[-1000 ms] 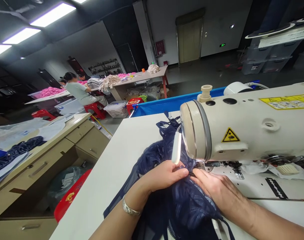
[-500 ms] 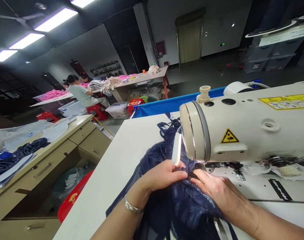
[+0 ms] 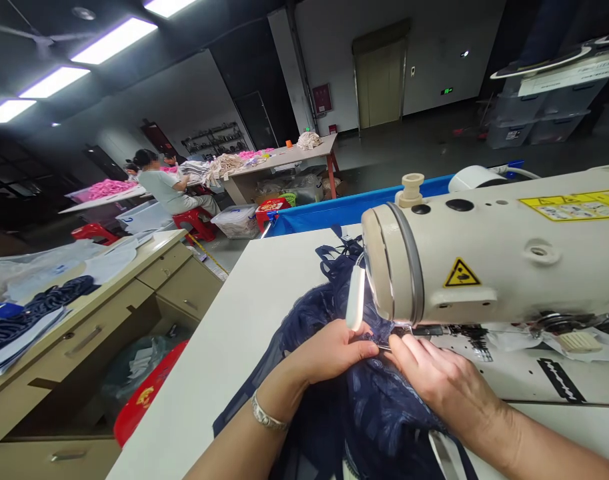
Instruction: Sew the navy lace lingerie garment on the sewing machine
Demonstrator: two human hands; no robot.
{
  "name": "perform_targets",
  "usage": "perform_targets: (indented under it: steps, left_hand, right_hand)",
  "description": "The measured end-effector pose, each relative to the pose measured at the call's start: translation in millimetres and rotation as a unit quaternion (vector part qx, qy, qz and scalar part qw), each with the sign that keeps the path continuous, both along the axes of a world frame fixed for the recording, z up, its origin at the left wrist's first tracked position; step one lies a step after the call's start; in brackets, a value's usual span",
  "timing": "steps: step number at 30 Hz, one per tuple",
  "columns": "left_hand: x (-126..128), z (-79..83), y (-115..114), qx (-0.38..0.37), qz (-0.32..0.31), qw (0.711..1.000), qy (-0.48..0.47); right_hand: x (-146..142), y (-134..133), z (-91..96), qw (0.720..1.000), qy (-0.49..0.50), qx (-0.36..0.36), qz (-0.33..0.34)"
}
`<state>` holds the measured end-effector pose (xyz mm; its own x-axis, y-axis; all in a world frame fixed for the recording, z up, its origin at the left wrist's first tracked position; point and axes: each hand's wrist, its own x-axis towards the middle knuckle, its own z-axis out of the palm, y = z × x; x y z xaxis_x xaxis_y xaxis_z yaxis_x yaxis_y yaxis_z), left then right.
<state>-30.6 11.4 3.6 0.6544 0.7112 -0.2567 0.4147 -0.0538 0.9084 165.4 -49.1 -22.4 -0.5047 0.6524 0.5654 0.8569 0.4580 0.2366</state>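
Navy lace-edged fabric (image 3: 384, 407) lies bunched on the white table, spilling toward me and running up under the head of a sewing machine (image 3: 454, 260). My left hand (image 3: 329, 353) pinches the fabric between thumb and fingers, just in front of the needle area. Close to its thumb, my right hand (image 3: 434, 373) is closed on the fabric's edge, right of the left thumb. A thin shiny strip shows between the two hands; I cannot make out what it is. The needle and presser foot are mostly hidden by the machine head and a white lamp (image 3: 355, 298).
A razor blade (image 3: 561, 380) lies on the machine bed at right. To the left stands a desk with drawers (image 3: 84, 333), papers and navy trim on it; a red stool (image 3: 151, 393) sits below. Farther back, people sit at a long table (image 3: 284, 160) piled with garments.
My right hand has shifted slightly upward and its fingers have moved closer to the presser area. The left hand has barely moved, still pinching the fabric.
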Motion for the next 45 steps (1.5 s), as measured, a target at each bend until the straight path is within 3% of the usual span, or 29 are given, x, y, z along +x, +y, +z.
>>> perform_targets:
  steps: [4,7,11,17,19,21,23,25,27,30,33,36,40,42,45]
  left_hand:
    - [-1,-2.7,1,0.007,-0.005,1.000,0.002]
    - [-3,-1.4,1,0.019,-0.017,1.000,0.010]
    - [-5,3.6,0,0.028,-0.031,0.999,0.014]
    - [-4,9.7,-1,0.034,-0.038,0.999,0.012]
    - [-4,9.1,-1,0.033,-0.035,0.999,0.009]
    - [-3,6.9,0,0.027,-0.030,0.999,0.000]
    - [-3,3.9,0,0.015,-0.031,0.999,-0.011]
    - [-3,1.1,1,0.006,-0.033,0.999,-0.018]
    - [-3,-0.9,1,0.001,-0.031,0.999,-0.024]
    - [-1,-2.5,2,0.001,-0.021,0.999,-0.025]
    - [2,-3.4,2,0.010,-0.011,1.000,-0.021]
    - [3,-3.1,1,0.018,-0.010,1.000,-0.013]
    - [1,0.9,0,0.032,-0.014,0.999,-0.001]
    - [-1,3.9,-1,0.039,-0.020,0.999,0.012]
    - [-2,7.2,0,0.038,-0.038,0.998,0.016]
  right_hand:
    - [1,0,-0.6,0.999,0.030,-0.037,0.026]
    - [3,0,4.3,0.972,0.116,-0.201,0.029]
    - [5,3,17.6,0.850,0.231,-0.472,0.026]
    - [8,10,26.1,0.734,0.337,-0.588,0.044]
    - [8,10,25.0,0.711,0.346,-0.609,0.060]
    - [8,9,21.0,0.737,0.330,-0.587,0.053]
    - [8,6,14.3,0.808,0.287,-0.514,0.028]
    - [8,3,6.6,0.894,0.225,-0.387,0.018]
    - [8,2,0.7,0.955,0.165,-0.243,0.030]
    - [6,2,-2.0,0.991,0.091,-0.085,0.039]
    - [4,3,-1.1,0.999,0.039,-0.020,0.029]
    - [4,3,-2.4,0.999,0.022,-0.011,0.029]
    - [6,3,-1.2,0.991,0.069,-0.112,0.039]
    - [7,3,6.0,0.956,0.138,-0.255,0.034]
    - [8,7,21.0,0.832,0.255,-0.492,0.041]
